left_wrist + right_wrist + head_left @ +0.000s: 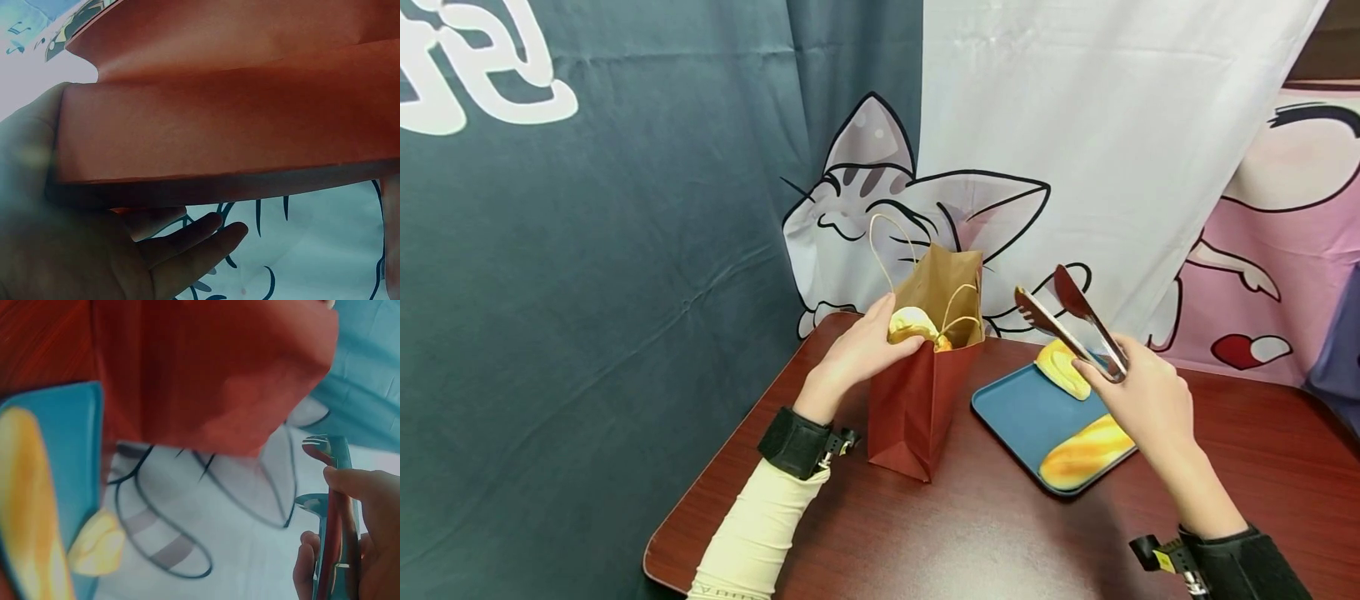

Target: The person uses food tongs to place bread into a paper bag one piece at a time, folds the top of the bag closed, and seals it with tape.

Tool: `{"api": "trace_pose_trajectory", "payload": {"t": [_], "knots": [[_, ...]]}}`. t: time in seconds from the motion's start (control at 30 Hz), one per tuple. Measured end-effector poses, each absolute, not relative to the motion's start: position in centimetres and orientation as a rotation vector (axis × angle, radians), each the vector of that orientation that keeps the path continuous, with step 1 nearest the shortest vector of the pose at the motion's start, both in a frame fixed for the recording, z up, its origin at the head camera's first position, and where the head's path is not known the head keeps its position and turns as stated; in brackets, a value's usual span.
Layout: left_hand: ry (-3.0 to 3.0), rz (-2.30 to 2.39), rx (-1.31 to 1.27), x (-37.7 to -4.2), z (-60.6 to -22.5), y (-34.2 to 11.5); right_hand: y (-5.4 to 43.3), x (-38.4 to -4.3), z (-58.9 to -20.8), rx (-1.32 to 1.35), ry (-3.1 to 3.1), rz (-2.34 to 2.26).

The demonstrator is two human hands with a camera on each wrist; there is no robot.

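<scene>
My left hand (pixel 867 340) rests at the top rim of a red-brown paper bag (pixel 904 408), its thumb across the near edge. In the left wrist view the fingers (pixel 197 250) extend fairly straight beside the bag. Yellow bread (pixel 913 323) shows inside the bag's mouth, partly covered by that hand. In my right hand (pixel 1150 400) I grip metal serving tongs (pixel 1093 321) with reddish-brown tips, spread apart and with nothing between them. The tongs are raised above a blue tray (pixel 1011 408), which bears a long glazed loaf (pixel 1082 454) and a pale yellow bread piece (pixel 1062 369).
The bag stands upright on a dark red wooden table (pixel 985 542), with its thin cord handles (pixel 891 242) sticking up. Behind hang a green curtain (pixel 625 250) and a white cloth (pixel 1097 108) printed with a cartoon cat. The table's left edge runs near my left forearm.
</scene>
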State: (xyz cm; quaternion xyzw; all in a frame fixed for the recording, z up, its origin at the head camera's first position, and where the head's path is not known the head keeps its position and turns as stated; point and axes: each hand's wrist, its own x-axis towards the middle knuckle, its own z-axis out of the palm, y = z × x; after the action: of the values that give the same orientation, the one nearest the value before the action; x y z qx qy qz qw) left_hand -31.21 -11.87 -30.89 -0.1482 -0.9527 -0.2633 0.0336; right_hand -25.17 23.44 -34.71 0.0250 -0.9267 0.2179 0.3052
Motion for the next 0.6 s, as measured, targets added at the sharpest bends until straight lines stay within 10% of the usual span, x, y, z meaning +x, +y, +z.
{"api": "trace_pose_trajectory", "payload": {"t": [0.6], "knots": [[-2.934, -0.819, -0.440, -31.1, -30.7, -11.7, 29.3, -26.4, -40.1, -0.207, -2.782, 0.552]]}}
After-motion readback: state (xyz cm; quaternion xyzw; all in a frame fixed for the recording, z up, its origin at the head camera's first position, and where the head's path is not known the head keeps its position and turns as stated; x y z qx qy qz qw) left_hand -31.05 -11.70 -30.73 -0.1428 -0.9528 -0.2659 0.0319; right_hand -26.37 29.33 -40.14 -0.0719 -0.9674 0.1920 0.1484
